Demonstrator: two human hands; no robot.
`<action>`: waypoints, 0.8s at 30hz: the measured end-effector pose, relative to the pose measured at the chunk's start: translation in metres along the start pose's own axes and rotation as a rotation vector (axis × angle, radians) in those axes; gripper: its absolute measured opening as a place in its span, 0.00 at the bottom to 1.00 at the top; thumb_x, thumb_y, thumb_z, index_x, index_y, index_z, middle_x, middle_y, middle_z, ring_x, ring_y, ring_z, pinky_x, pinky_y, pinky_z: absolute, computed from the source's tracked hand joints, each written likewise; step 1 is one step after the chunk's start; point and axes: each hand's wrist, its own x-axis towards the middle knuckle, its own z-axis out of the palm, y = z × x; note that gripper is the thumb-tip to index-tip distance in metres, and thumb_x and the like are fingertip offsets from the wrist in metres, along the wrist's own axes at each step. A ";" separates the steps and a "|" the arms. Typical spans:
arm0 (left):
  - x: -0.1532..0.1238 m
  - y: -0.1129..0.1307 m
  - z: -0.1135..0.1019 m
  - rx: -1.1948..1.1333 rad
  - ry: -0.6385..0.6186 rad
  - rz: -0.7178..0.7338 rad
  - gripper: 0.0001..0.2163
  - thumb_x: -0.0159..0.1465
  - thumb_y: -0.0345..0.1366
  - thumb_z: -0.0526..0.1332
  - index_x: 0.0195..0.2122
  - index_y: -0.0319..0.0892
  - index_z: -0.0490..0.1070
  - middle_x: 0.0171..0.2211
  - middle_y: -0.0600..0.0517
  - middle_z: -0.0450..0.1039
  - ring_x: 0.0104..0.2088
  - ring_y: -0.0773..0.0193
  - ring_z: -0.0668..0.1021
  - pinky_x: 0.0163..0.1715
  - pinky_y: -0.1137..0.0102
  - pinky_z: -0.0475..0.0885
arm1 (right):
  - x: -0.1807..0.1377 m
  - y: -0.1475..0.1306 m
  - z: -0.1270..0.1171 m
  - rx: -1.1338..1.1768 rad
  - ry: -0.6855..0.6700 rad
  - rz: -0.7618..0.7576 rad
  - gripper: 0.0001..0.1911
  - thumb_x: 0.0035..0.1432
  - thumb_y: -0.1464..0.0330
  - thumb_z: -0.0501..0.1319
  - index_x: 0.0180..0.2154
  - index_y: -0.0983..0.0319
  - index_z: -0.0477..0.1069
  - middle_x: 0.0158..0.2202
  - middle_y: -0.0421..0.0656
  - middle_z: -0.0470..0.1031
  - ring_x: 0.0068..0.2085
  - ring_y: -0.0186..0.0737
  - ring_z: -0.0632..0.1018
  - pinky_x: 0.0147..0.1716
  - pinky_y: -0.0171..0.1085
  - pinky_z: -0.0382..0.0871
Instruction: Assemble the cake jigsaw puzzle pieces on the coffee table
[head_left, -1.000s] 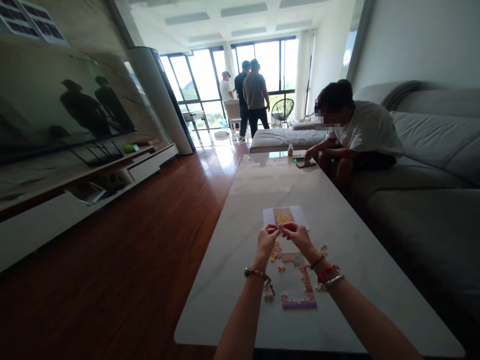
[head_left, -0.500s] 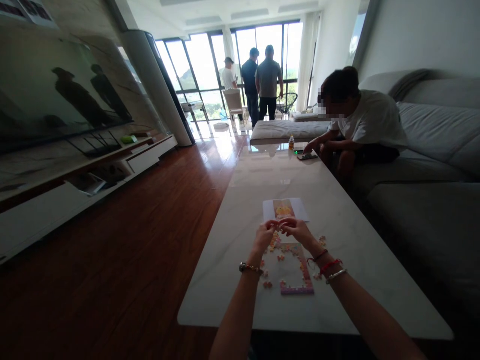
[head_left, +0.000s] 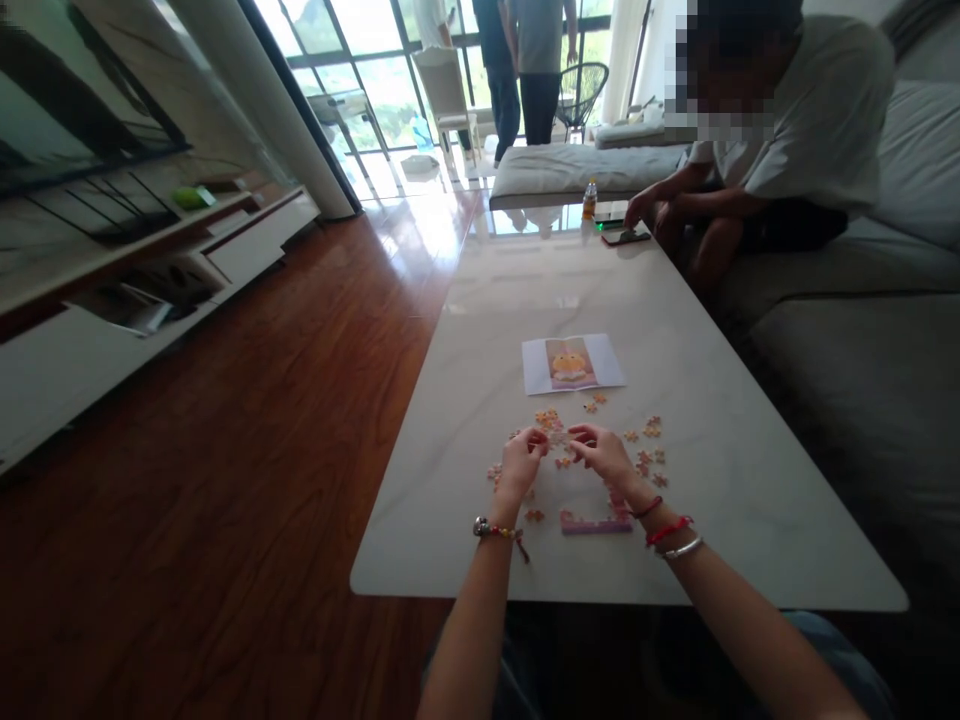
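A partly joined jigsaw border (head_left: 596, 526) lies on the white marble-look table, its purple lower edge nearest me. Over its far edge, my left hand (head_left: 523, 462) is closed in a pinch beside pale jigsaw pieces (head_left: 558, 438). My right hand (head_left: 602, 458) pinches at the other side of these pale pieces, a small gap from the left. Fingers partly hide what each hand grips. Orange jigsaw pieces (head_left: 547, 417) lie just beyond the left fingers. More loose pieces (head_left: 651, 460) are scattered right of my right hand. Past them lies a folded picture sheet (head_left: 574, 363) showing a yellow figure.
A person (head_left: 795, 130) sits on the grey sofa (head_left: 862, 370) to the right, one hand at a phone (head_left: 626, 238) on the table. A small bottle (head_left: 589, 199) stands near the table's far end. Several people stand by the windows. A low cabinet (head_left: 150, 320) runs along the left.
My view has tilted down. My hands have come nearer to me over the puzzle, from beside the sheet to the border's far edge, and have moved slightly apart.
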 end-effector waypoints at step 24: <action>-0.005 -0.002 0.017 0.274 0.087 0.091 0.05 0.56 0.30 0.56 0.31 0.41 0.70 0.31 0.51 0.73 0.31 0.68 0.74 0.34 0.72 0.67 | -0.024 0.006 -0.028 -0.239 0.000 -0.135 0.11 0.51 0.69 0.54 0.35 0.63 0.71 0.26 0.42 0.74 0.24 0.33 0.73 0.26 0.32 0.67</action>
